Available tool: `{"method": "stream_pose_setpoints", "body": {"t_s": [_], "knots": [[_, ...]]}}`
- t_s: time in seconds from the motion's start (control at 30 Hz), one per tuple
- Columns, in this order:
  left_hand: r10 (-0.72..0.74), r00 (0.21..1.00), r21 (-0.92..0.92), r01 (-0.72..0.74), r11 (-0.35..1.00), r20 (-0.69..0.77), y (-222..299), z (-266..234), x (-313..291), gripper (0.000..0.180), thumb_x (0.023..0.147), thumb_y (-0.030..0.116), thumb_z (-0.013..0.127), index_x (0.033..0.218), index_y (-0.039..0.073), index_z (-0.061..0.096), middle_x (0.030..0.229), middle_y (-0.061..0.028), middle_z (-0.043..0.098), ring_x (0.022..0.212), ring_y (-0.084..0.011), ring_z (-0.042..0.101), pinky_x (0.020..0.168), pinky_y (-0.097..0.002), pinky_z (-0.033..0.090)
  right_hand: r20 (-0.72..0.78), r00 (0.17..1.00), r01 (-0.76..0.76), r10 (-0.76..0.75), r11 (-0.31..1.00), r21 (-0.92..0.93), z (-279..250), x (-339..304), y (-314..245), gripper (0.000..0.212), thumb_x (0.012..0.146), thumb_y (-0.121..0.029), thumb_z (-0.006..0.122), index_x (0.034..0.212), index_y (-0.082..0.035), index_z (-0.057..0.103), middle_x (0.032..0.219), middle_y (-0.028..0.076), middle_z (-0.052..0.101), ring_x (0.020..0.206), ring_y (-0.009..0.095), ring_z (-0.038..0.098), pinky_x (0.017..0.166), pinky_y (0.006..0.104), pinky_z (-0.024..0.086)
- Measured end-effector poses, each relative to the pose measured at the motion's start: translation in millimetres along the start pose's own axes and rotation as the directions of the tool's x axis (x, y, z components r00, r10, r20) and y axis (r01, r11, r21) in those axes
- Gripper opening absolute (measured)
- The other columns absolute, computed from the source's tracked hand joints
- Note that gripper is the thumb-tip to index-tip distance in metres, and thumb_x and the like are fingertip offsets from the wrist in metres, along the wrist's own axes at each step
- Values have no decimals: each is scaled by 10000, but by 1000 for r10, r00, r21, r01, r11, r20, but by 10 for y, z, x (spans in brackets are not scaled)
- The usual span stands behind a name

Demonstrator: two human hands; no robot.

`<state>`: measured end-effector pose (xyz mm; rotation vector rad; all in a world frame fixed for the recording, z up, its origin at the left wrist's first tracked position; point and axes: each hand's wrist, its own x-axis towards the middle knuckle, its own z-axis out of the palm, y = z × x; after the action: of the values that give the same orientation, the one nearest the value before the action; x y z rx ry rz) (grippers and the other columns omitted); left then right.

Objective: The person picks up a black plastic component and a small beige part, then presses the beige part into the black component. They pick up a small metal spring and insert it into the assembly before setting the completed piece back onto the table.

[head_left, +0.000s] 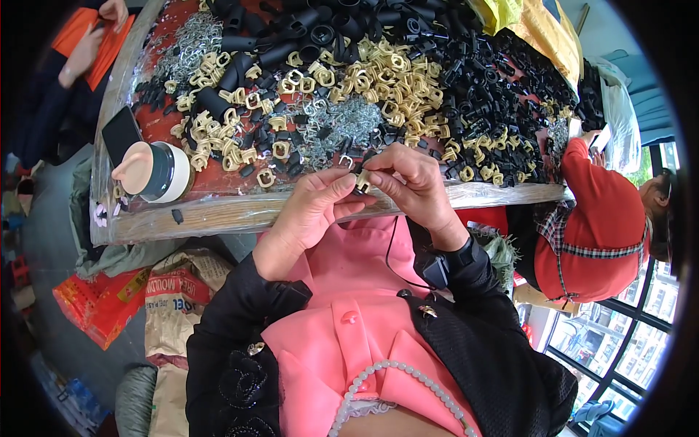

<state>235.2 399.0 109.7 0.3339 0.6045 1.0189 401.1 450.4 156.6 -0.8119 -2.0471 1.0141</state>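
Just above the table's near wooden edge (193, 225), my two hands meet around a small cream plastic piece (362, 182) with a dark part against it. Thumb and fingers of my left hand (306, 211) pinch it from the left. My right hand (416, 191) closes on it from the other side, thumb and index finger together; its fingertips hide part of the piece. Right beyond my hands lie a heap of thin bent metal clips (353, 122), scattered cream pieces (280, 150) and short black bits.
Black tubes (280, 54) and black plastic parts (477, 95) cover the table's far and right side. A lidded jar (169, 175) and a phone (121, 135) sit at left. Co-workers are at far left and right, one in a red top (597, 226). Sacks (182, 291) stand below.
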Motion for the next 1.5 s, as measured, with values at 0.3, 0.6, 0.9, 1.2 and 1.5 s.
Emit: {"method": "stream_pose_setpoints", "body": {"t_s": [0.3, 0.6, 0.9, 1.2, 1.5], "knots": [[-31, 999, -26, 31, 999, 17, 39, 17, 8, 275, 809, 208, 551, 1002, 12, 535, 924, -79, 588, 821, -230, 599, 691, -259, 497, -76, 997, -19, 17, 1000, -22, 75, -14, 73, 101, 724, -68, 625, 778, -10, 563, 713, 43, 559, 605, 131, 507, 526, 235, 383], [-47, 999, -30, 47, 998, 19, 54, 28, 2, 232, 806, 175, 558, 983, 24, 553, 918, -66, 585, 819, -223, 598, 688, -255, 488, -97, 994, 47, -54, 996, -71, 94, -21, 150, 126, 715, -86, 643, 789, -17, 566, 723, 38, 538, 606, 115, 470, 520, 224, 357], [-33, 998, 9, 34, 999, -54, 42, 58, -4, 216, 802, 158, 557, 973, 27, 564, 914, -62, 587, 764, -160, 600, 677, -232, 483, -181, 955, -193, 235, 956, 221, 254, -135, 142, 144, 733, -94, 637, 815, -30, 538, 687, 10, 488, 575, 82, 466, 492, 205, 372], [33, 999, -5, -33, 999, -12, 82, -52, -193, 235, 798, 148, 539, 974, -7, 553, 859, -89, 598, 719, -165, 602, 623, -212, 492, -123, 968, -217, 220, 975, 37, 16, -160, 202, 101, 762, -57, 593, 787, -15, 505, 700, 14, 502, 606, 81, 470, 531, 210, 381], [178, 975, 136, -161, 978, -129, 343, -376, -654, 230, 802, 117, 511, 963, -45, 538, 847, -126, 598, 720, -181, 604, 609, -220, 503, 18, 999, -36, 46, 935, -353, -41, -9, 228, 101, 709, -39, 597, 802, -21, 564, 697, 78, 517, 612, 207, 513, 536, 274, 399]]}}
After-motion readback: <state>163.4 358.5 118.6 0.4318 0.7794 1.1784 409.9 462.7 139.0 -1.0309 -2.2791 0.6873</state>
